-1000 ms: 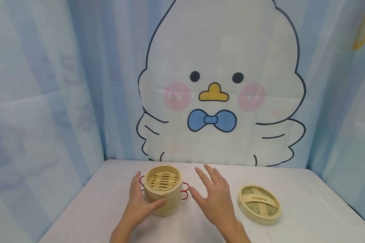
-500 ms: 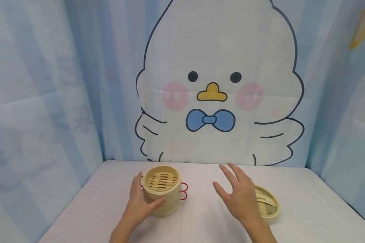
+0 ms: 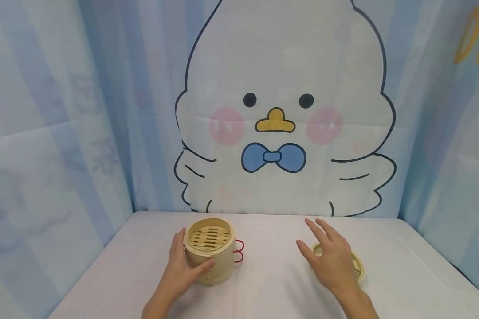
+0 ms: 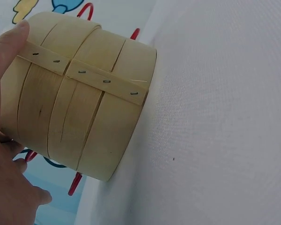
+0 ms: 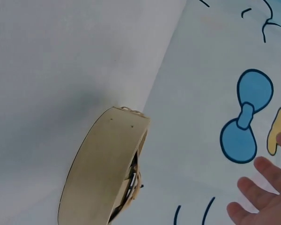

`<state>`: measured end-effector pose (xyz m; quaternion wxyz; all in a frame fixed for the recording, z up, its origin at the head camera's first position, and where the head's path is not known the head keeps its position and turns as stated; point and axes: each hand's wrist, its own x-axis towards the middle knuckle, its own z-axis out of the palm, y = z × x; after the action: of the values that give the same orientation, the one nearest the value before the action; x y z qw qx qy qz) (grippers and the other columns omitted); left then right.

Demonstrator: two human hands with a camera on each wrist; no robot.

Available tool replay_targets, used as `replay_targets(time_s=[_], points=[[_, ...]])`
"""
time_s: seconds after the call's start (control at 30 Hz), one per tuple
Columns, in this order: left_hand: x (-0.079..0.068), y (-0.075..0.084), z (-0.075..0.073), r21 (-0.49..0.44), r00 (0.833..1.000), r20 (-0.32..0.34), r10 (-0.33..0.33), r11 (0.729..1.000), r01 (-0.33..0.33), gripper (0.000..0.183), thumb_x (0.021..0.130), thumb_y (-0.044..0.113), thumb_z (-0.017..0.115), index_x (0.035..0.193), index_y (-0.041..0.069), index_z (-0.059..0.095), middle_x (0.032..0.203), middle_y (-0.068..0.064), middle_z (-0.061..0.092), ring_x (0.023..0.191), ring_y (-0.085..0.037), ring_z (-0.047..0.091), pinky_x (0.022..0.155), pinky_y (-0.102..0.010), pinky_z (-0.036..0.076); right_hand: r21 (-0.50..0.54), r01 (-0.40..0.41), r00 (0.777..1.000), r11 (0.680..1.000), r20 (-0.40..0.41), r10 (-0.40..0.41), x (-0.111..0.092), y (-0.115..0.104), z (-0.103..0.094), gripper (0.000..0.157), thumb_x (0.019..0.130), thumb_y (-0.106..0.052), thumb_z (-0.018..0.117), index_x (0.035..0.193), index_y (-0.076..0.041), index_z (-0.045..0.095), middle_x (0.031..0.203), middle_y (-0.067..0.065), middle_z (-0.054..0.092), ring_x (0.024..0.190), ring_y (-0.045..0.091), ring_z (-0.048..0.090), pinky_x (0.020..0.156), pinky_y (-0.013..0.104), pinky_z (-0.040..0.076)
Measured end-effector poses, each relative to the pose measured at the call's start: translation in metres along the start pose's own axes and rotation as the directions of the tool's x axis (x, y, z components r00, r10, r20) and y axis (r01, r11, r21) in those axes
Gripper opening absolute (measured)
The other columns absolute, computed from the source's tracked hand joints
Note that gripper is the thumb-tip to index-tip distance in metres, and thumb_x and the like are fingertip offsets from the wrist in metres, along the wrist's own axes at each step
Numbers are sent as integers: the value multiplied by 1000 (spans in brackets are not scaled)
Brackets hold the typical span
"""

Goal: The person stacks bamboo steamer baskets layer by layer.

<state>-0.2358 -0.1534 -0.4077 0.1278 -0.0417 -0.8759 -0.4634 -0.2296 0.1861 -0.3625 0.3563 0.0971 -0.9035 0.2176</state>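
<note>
A stacked bamboo steamer (image 3: 222,262) stands upright on the table, slatted top tier uncovered, red loops showing at its side. My left hand (image 3: 180,271) holds it from the left, thumb across the front and fingers round the far left side. In the left wrist view the steamer (image 4: 84,103) shows its stapled bamboo seam and stacked rings. Over the bamboo lid (image 3: 358,267), my right hand (image 3: 334,265) hovers with fingers spread, holding nothing and hiding much of it. From the right wrist, the lid (image 5: 100,168) appears edge-on, apart from the fingers.
A white-covered table (image 3: 271,283) lies under everything. Behind it hangs a curtain (image 3: 279,190) printed with a white cartoon bird. Blue and white drapes (image 3: 56,155) close off the sides.
My right hand has moved rightward, away from the steamer and over the lid. My left hand has stayed at the steamer. The head view has shifted slightly.
</note>
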Motion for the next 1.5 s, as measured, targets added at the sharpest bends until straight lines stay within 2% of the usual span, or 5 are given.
replay_targets(time_s=[0.57, 0.97, 1.13, 1.33, 1.5], points=[[3, 0, 1, -46, 1000, -19, 18, 999, -19, 109, 71, 56, 74, 146, 6, 12, 144, -15, 25, 134, -34, 21, 106, -56, 20, -84, -58, 996, 995, 67, 64, -5, 34, -6, 49, 83, -33, 67, 126, -10, 58, 125, 19, 53, 111, 42, 49, 87, 62, 36], [3, 2, 2, -58, 1000, -15, -18, 998, 17, 108, 71, 57, 73, 146, 7, 12, 146, -16, 24, 132, -34, 26, 104, -58, 24, -113, -96, 980, 989, 162, 114, -11, 57, -8, 51, 83, -31, 67, 127, -7, 56, 125, 21, 52, 113, 43, 48, 87, 62, 36], [3, 2, 2, -64, 999, -22, -30, 998, 29, 109, 70, 56, 74, 146, 6, 13, 147, -17, 23, 131, -34, 27, 103, -58, 25, -138, -108, 962, 985, 237, 139, -10, 65, -10, 50, 84, -30, 66, 127, -5, 56, 124, 22, 52, 111, 45, 49, 85, 62, 38], [4, 2, 2, -67, 999, -21, -38, 997, 36, 110, 70, 57, 74, 146, 6, 13, 147, -17, 22, 132, -35, 26, 103, -58, 25, -197, -147, 913, 969, 350, 210, -11, 73, -9, 51, 85, -33, 65, 125, -4, 56, 123, 25, 51, 107, 49, 49, 79, 65, 38], [4, 2, 1, -64, 999, -18, -44, 997, 43, 111, 70, 58, 74, 146, 6, 12, 148, -17, 21, 132, -35, 26, 104, -58, 24, -219, -146, 898, 965, 380, 222, -12, 77, -9, 50, 84, -33, 65, 123, -2, 58, 121, 25, 53, 106, 49, 50, 78, 64, 39]])
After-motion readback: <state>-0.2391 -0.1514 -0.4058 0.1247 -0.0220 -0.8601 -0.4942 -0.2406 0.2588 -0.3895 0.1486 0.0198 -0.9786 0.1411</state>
